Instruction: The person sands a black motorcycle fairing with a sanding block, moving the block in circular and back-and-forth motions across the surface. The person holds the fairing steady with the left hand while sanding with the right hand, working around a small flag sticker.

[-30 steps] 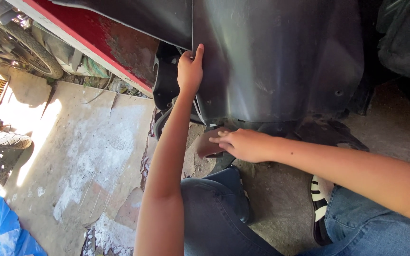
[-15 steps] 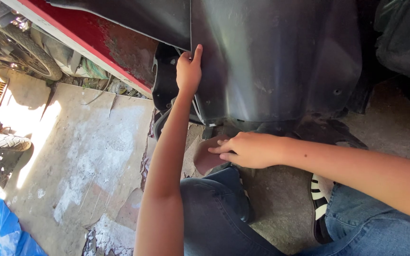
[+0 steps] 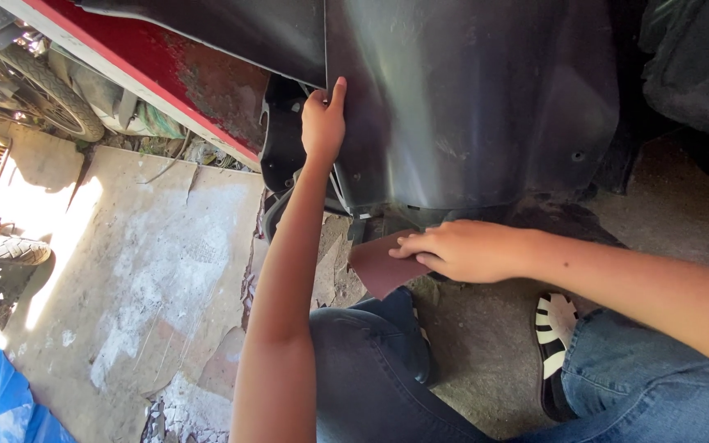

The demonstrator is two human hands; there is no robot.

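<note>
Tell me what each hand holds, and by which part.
The left hand grips the dark body panel at its left edge. The right hand pinches a reddish-brown sheet, apparently sandpaper, by its upper right edge.

Top edge crops the black panel (image 3: 469, 107) at twelve o'clock; right hand (image 3: 461, 250) covers part of the reddish-brown sheet (image 3: 379, 267); a wheel (image 3: 51, 98) is cut at ten o'clock.

Packages: none in view.
Labels: none to be seen on any surface.
Signs: none.
Screens: none.
</note>
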